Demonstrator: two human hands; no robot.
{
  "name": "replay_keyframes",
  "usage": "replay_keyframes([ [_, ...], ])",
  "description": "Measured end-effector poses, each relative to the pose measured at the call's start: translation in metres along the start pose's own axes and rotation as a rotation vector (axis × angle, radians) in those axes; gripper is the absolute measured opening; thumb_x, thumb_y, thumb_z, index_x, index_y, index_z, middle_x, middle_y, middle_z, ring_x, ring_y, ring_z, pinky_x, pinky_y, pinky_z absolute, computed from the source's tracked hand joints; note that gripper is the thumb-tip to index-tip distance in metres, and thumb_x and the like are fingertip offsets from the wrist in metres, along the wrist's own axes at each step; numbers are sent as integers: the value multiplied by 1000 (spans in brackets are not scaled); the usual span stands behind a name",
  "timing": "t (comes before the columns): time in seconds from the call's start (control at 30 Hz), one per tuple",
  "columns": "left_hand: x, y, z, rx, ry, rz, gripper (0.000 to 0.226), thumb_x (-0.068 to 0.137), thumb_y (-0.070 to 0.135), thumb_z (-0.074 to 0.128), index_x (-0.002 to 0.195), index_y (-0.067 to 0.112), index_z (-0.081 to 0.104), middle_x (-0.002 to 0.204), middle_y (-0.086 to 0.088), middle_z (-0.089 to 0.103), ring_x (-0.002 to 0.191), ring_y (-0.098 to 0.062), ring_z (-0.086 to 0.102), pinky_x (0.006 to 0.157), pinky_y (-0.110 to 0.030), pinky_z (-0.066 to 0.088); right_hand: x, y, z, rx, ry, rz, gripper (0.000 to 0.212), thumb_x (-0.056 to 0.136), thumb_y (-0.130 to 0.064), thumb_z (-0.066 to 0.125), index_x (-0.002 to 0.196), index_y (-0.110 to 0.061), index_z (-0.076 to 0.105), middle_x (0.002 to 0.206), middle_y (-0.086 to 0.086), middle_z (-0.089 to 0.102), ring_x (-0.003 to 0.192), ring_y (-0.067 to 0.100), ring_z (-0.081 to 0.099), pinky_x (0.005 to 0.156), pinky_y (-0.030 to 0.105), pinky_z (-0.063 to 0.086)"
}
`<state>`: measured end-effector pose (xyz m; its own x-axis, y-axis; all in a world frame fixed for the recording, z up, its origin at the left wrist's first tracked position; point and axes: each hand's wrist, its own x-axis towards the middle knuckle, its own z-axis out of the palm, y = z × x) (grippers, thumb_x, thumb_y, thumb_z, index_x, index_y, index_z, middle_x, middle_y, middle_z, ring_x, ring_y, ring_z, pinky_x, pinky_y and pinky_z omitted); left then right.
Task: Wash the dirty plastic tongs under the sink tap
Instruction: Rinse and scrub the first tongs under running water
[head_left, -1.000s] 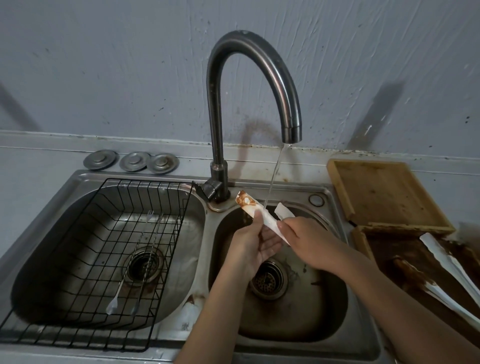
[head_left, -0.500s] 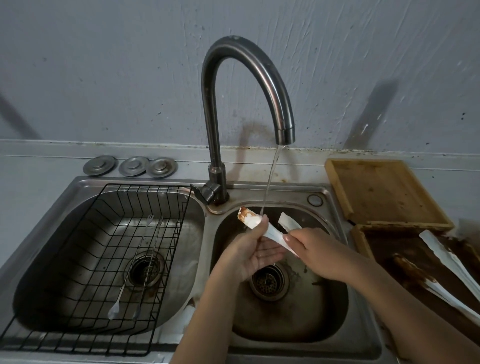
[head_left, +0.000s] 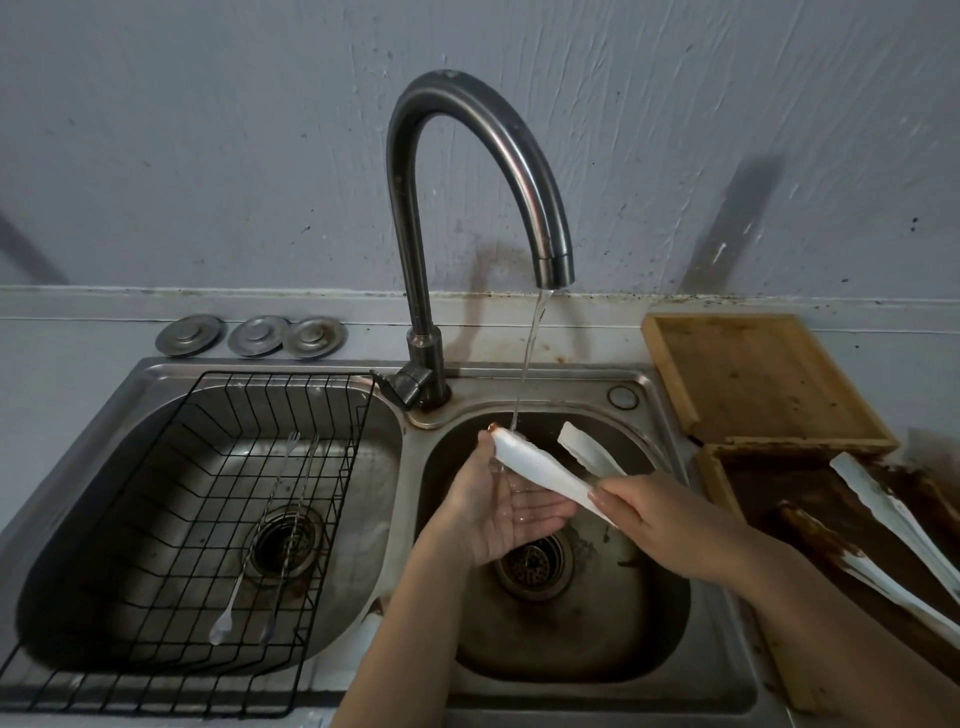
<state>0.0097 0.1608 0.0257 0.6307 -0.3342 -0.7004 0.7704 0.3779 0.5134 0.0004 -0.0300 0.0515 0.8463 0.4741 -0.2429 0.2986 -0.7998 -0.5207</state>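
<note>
Head view: the right hand (head_left: 670, 519) was closed on the tongs (head_left: 540, 467) at their joined end, angling the stained tip into the stream from the tap (head_left: 467, 171) over the right basin (head_left: 670, 597). The left hand (head_left: 498, 514) lay open, cupped beneath, thumb on the tip, probably to rub off residue.

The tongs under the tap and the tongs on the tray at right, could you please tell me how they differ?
The held tongs are gripped by the right hand under running water; the tray tongs lie untouched. The held pair shows brown only at one tip; the tray pair is heavily smeared. Both are white.
</note>
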Motion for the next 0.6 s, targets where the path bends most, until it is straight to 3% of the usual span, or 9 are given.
replay_keyframes([
  [0.07,1,-3,4,9,3,13,88,85,72,27,105,-5,63,84,-20,74,73,-26,74,62,-31,59,0,0,1,4,17,-7,32,97,-35,36,68,-30,47,56,-9,48,46,3,43,50,19,34],
  [0.2,-2,-4,9,135,14,26,56,87,52,53,99,-2,63,83,-17,74,71,-21,73,65,-29,61,0,7,2,-23,11,13,32,96,-39,35,73,-25,52,58,-7,51,48,3,44,51,21,35],
  [0.27,-3,-2,7,147,4,8,60,88,54,47,98,-3,64,85,-18,74,74,-23,73,69,-31,60,-1,10,3,-41,2,15,32,96,-40,35,76,-24,54,59,-6,52,48,3,46,51,22,37],
  [0.4,1,-2,0,54,-19,-16,90,88,70,17,100,-6,64,88,-22,74,78,-27,74,68,-33,60,-2,7,4,-55,3,-2,29,96,-39,35,70,-33,48,57,-8,50,47,2,47,50,20,36],
  [0.47,1,-4,1,53,-16,-2,87,89,68,17,99,-5,63,86,-21,74,76,-26,74,65,-32,61,-2,6,4,-50,11,-1,29,96,-38,36,70,-34,47,57,-8,50,48,1,48,51,20,37],
  [0.6,-2,-5,6,124,-33,9,66,91,57,37,98,-3,64,86,-17,75,78,-23,74,69,-30,60,-4,10,5,-30,18,10,29,96,-38,36,70,-33,48,57,-8,51,50,1,49,52,20,38],
])
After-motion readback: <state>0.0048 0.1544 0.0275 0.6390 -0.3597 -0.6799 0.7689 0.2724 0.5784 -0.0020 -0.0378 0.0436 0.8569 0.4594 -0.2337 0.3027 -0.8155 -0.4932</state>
